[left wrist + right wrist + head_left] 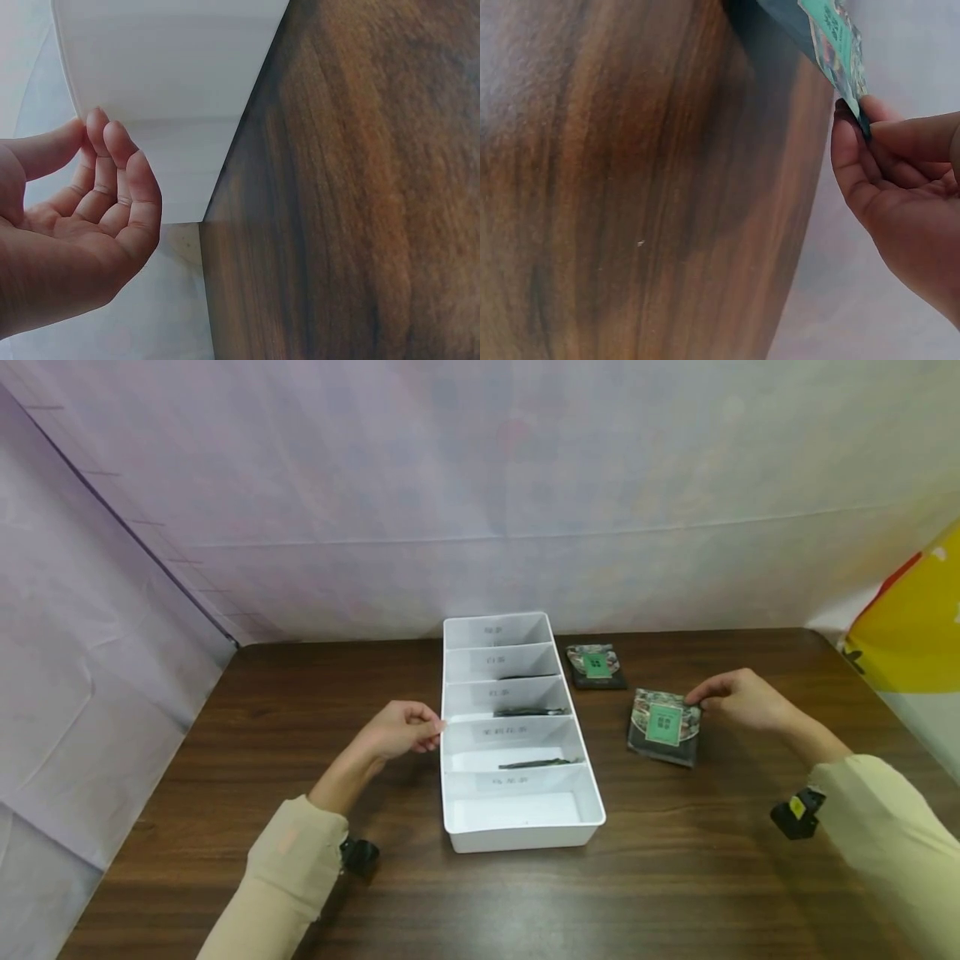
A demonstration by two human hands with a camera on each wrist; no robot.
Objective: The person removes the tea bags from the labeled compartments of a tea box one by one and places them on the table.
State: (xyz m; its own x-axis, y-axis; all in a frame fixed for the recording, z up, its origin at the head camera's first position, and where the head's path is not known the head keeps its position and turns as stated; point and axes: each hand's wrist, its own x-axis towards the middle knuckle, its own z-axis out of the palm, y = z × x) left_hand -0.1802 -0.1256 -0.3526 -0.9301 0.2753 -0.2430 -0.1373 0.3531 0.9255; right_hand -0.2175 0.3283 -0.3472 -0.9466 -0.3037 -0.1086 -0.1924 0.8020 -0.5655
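Observation:
A long white organizer box [523, 837] with several compartments and printed labels lies lengthwise away from me. My left hand [405, 729] pinches its left rim between thumb and fingertips, as the left wrist view also shows. To the right of the box, my right hand [738, 697] pinches the upper right corner of a dark packet [663, 727] with a green label. The packet is tilted, its label facing up. In the right wrist view, thumb and fingers grip the packet's corner [832, 56]. Thin dark packets [536, 763] stand on edge inside some compartments.
A second green-labelled packet [596, 666] lies on the brown wooden table [315, 693] beside the box's far right side. Behind the table hangs a pale cloth [480, 485]. At the far right hangs something yellow with a red edge [911, 618].

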